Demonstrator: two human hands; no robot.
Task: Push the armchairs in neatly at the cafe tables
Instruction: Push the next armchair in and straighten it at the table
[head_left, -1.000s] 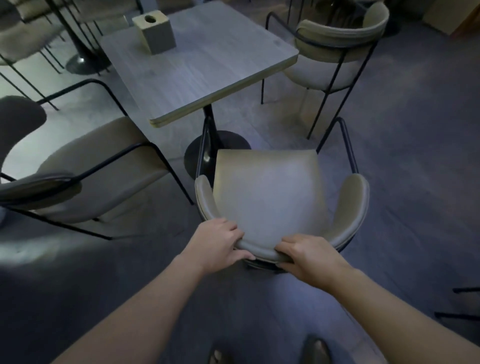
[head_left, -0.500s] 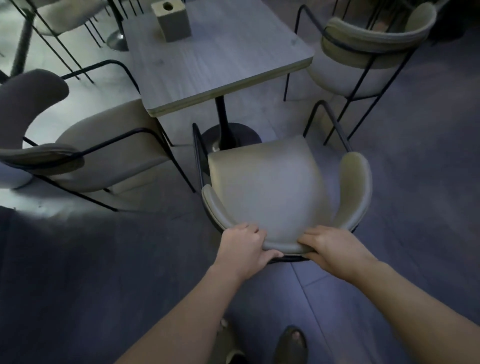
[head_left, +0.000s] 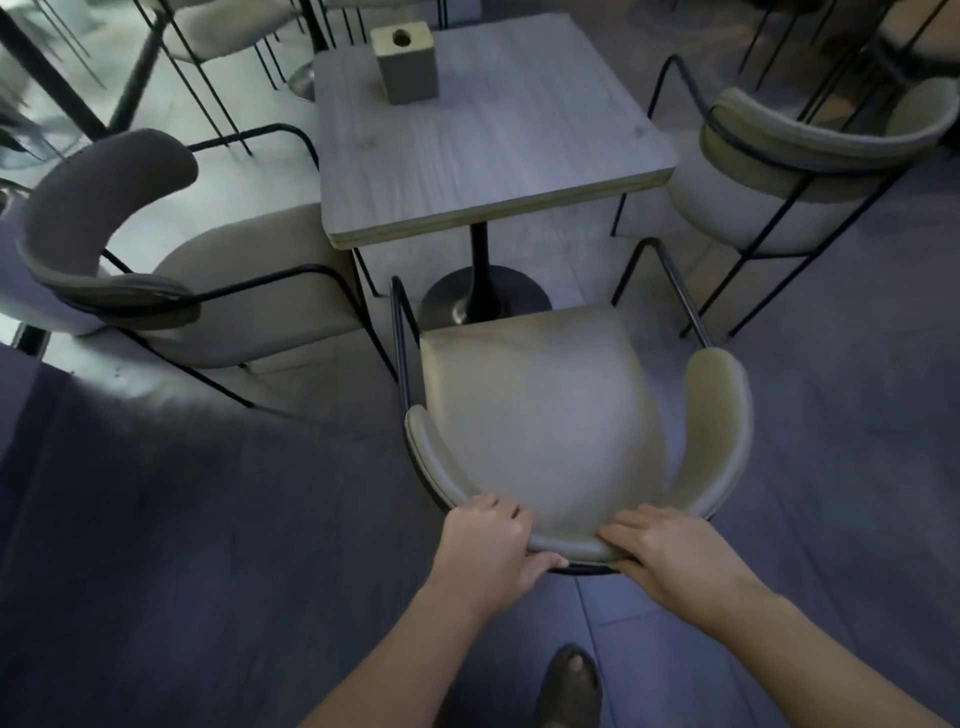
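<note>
A beige armchair (head_left: 540, 410) with a black metal frame stands in front of me, facing a square grey wooden cafe table (head_left: 483, 140). Its seat front lies just short of the table's near edge, above the black round pedestal base (head_left: 483, 301). My left hand (head_left: 488, 545) grips the curved backrest at its left rear. On the right rear of the same backrest my right hand (head_left: 675, 556) holds on.
A second armchair (head_left: 218, 291) stands at the table's left side, a third (head_left: 800, 171) at its right. A small block-shaped holder (head_left: 405, 62) sits on the tabletop's far end. More chair legs stand at the far left. My foot (head_left: 569, 686) shows on the dark floor.
The armchair has slid forward toward the table with both hands holding its backrest. I have stepped after it, so the table looks nearer and more square-on.
</note>
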